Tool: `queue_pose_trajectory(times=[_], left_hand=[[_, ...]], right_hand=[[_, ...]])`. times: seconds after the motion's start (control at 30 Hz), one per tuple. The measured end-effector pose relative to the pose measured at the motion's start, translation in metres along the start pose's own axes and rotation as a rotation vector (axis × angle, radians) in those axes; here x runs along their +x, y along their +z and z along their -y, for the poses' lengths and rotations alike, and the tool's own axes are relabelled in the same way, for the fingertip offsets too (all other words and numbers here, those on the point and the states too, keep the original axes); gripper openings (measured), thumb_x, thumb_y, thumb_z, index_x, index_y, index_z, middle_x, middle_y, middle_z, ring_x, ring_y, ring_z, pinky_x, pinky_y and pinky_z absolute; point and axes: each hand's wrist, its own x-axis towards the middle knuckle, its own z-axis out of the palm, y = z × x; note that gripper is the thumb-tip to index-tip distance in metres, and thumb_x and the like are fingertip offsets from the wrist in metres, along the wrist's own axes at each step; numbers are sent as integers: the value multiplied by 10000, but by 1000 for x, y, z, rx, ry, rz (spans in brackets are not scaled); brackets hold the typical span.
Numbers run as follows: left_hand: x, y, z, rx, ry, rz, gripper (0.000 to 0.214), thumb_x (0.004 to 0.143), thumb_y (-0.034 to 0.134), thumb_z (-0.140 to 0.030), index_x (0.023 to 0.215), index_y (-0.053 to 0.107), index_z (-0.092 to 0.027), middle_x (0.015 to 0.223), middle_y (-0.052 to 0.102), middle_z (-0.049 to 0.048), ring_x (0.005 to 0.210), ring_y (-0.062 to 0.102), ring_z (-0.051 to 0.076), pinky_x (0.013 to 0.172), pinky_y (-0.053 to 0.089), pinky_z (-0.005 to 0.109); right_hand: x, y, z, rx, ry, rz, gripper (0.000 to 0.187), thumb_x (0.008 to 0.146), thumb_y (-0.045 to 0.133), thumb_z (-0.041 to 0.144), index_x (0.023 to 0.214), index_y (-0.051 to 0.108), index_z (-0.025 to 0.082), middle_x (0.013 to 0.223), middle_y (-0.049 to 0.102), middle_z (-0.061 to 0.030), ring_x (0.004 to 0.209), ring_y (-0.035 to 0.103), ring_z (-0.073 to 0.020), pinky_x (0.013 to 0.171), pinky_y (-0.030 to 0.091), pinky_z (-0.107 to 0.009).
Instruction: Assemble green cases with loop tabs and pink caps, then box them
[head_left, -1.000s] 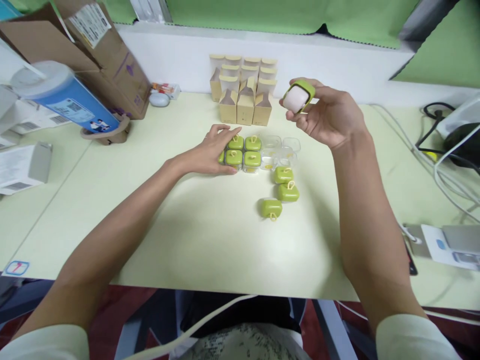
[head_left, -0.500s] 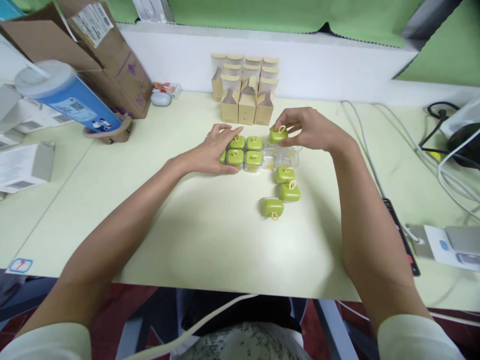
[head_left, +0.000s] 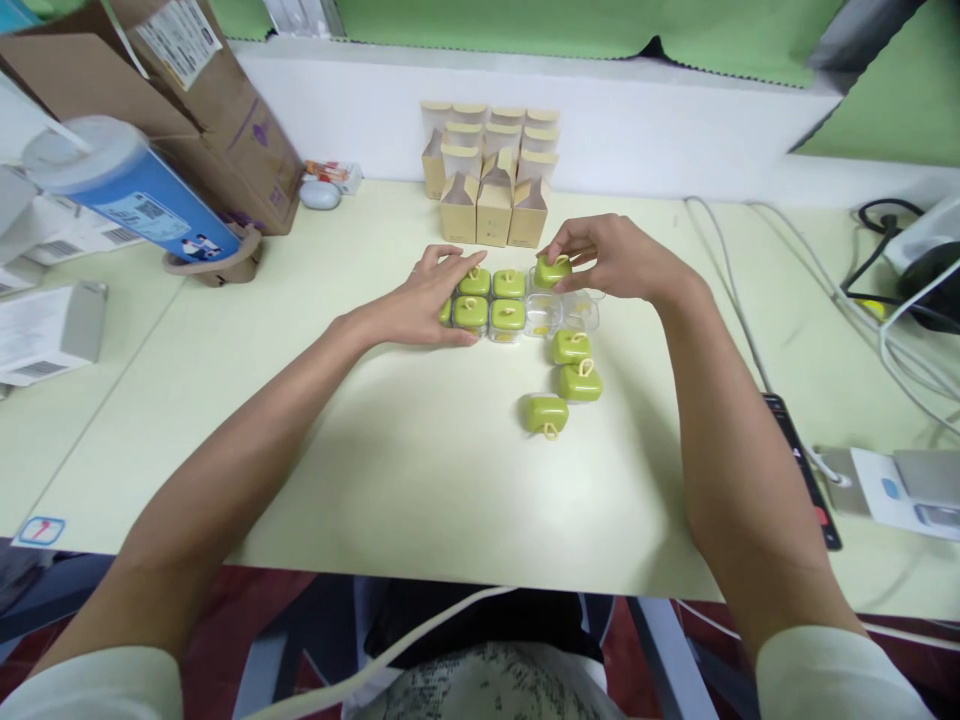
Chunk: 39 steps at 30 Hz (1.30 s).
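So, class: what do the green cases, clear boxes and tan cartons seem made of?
Green cases: likely silicone or soft plastic; matte, rounded edges. Clear boxes: rigid plastic; glossy, see-through. Tan cartons: thin card; matte, creased open flaps.

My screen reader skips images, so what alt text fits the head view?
A person's right hand pinches a small green case over clear plastic boxes on a pale table, while the left hand lies flat against a block of boxed green cases. Three loose green cases lie nearer, and small cardboard cartons stand behind.

Right hand [head_left: 615, 260] and green case [head_left: 553, 270], formerly raised, now down at the clear boxes [head_left: 541, 318].
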Motion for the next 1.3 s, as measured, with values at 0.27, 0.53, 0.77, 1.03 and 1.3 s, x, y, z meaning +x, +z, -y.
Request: queue_pose_trajectory(times=[0.27, 0.53, 0.77, 1.03, 1.3], left_hand=[[0, 0, 2, -14, 17, -10, 1290, 730, 926, -675, 1779, 298, -262, 1804, 337, 207, 1739, 149, 515, 1412, 240, 702], [0, 0, 1, -15, 4, -3, 1317, 727, 915, -699, 1786, 279, -242, 1788, 337, 220, 1734, 146, 543, 1409, 222, 728], [1, 2, 4, 10, 12, -10, 1299, 726, 914, -697, 1782, 287, -274, 1804, 333, 198, 1733, 164, 520, 1411, 239, 711], [2, 3, 6, 21, 46, -11, 1266, 748, 929, -624, 1779, 286, -268, 1785, 369, 187, 1725, 187, 525, 1410, 246, 703], [1, 5, 12, 70, 74, -34, 1216, 786, 926, -603, 1772, 287, -292, 1756, 396, 172, 1704, 243, 514, 1396, 296, 709]], right_hand=[[0, 0, 4, -62, 5, -11, 320, 803, 876, 236, 1112, 813, 288, 1235, 844, -72, 1224, 767, -357, 1093, 643, -557], [1, 8, 3, -90, 21, 61, 252, 842, 833, 225, 1091, 824, 255, 1202, 866, -84, 1201, 791, -340, 1072, 616, -533], [5, 13, -2, -7, 76, -7, 285, 828, 880, 252, 1112, 900, 233, 1181, 883, -105, 1204, 802, -384, 1115, 616, -569], [11, 17, -8, 53, 115, -30, 323, 735, 1008, 346, 1024, 923, 231, 1075, 891, -112, 1112, 816, -392, 1056, 652, -561], [10, 20, -5, 21, 76, -12, 222, 794, 948, 251, 1006, 885, 232, 1062, 882, -92, 1062, 816, -327, 1041, 645, -497]])
